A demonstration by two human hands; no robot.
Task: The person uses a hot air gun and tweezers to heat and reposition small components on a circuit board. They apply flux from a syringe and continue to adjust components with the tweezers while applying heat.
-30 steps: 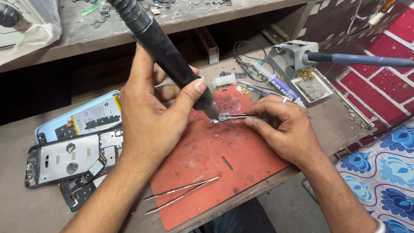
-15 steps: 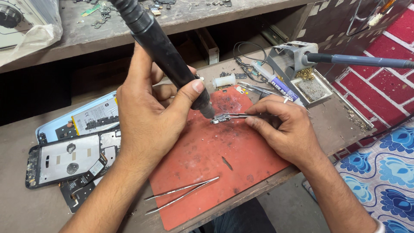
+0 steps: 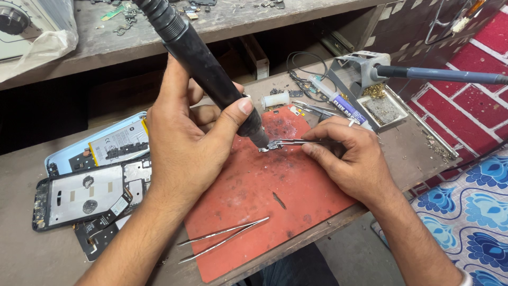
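The work went on at a worn brown bench [image 3: 32, 249] with a dusty shelf [image 3: 296, 21] above it and a red brick-patterned wall [image 3: 476, 79] off to the right. Far left of the left hand lay an opened phone body [image 3: 79, 198], with a pale blue back cover [image 3: 100, 145] just behind it and loose phone parts tucked under its near edge. The left hand [image 3: 185, 159] was closed around a thick black hot-air wand [image 3: 206, 74], thumb pressed along its side, the hose end running up and away past the shelf. The wand's metal nozzle pointed down, its tip right at a small metal part [image 3: 269, 146]. Below that hand, on a scorched red mat [image 3: 264, 212], a spare pair of tweezers [image 3: 225, 238] lay loose, touched by nothing. Right of the nozzle, the right hand [image 3: 349, 164] pinched a second pair of tweezers [image 3: 296, 142] between thumb and fingers, and their tips gripped the small part just above the mat, close between both hands. Behind the right hand sat a small white cylinder [image 3: 276, 99], a tube with a purple label [image 3: 338, 103] and a grey soldering-iron stand [image 3: 360, 69] with its iron [image 3: 439, 75] resting in it. Blue flowered cloth [image 3: 471, 212] showed to the right of the right forearm.
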